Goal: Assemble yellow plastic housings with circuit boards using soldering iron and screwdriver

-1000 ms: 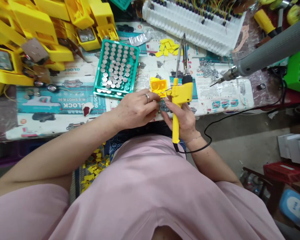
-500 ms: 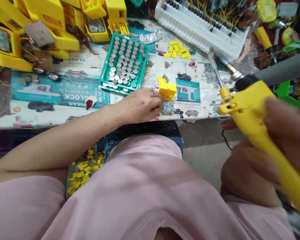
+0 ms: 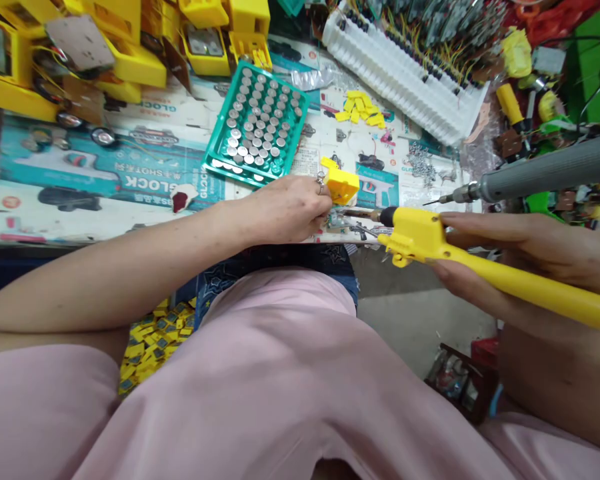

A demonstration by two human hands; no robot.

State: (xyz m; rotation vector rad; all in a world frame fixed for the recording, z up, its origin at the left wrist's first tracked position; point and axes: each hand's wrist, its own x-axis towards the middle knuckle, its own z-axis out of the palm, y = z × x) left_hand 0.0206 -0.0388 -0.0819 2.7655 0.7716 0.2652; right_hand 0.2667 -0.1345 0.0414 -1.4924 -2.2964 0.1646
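Note:
My right hand [image 3: 530,267] grips a yellow soldering iron [image 3: 425,233] with a trigger-style head. Its dark tip and a thin metal feed tube point left, to a small greyish circuit board [image 3: 337,217] by the table's front edge. Whether the tip touches the board I cannot tell. My left hand [image 3: 295,207], with a ring on one finger, is closed at the left side of that board; what its fingertips pinch is hidden. Just beyond the fingers sits a small yellow plastic case [image 3: 343,185], close against them.
A green tray [image 3: 255,127] of silver button cells lies behind my left hand. Yellow housings [image 3: 125,60] pile up at back left. Small yellow pieces [image 3: 360,108], a white rack [image 3: 405,77] of wired parts and scattered screws [image 3: 423,163] lie farther back. A grey electric screwdriver [image 3: 545,170] juts in from the right.
My right hand has brought the soldering iron left and down, so its tip is now at the circuit board. My left hand stays at the board. The view has shifted slightly.

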